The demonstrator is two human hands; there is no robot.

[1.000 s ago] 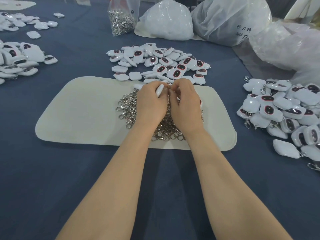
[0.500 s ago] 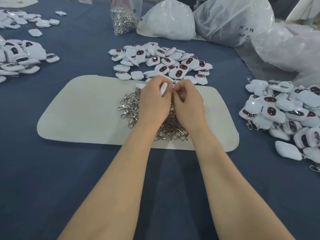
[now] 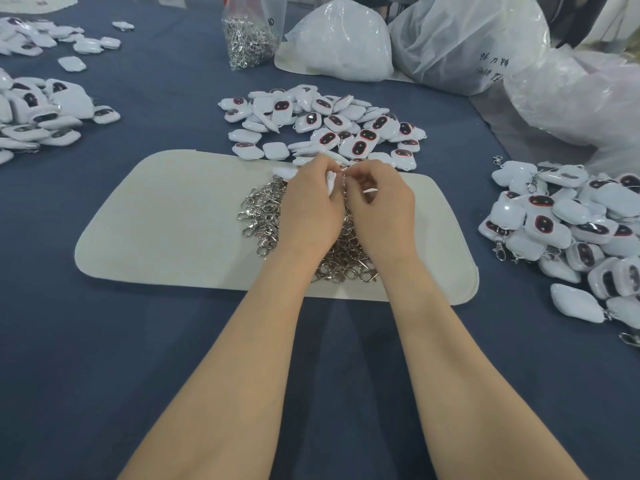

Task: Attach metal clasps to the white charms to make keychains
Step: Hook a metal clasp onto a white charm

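My left hand [image 3: 310, 206] grips a white charm [image 3: 330, 181] edge-on above the heap of metal clasps [image 3: 263, 216] on the cream mat [image 3: 173, 223]. My right hand [image 3: 381, 209] pinches a small metal clasp [image 3: 344, 180] right against the charm's top edge. The two hands touch at the fingertips. Most of the clasp is hidden by my fingers. Loose white charms with dark red-rimmed faces [image 3: 322, 126] lie in a pile just beyond the mat.
A pile of charms with clasps attached [image 3: 568, 223] lies at the right. More charms [image 3: 38, 112] lie at the far left. A clear bag of clasps [image 3: 249, 39] and big plastic bags [image 3: 464, 39] stand at the back of the blue table [image 3: 104, 341].
Both hands stayed together over the clasp heap. The charm in my left hand has tilted slightly and my right fingers have shifted against its top edge.
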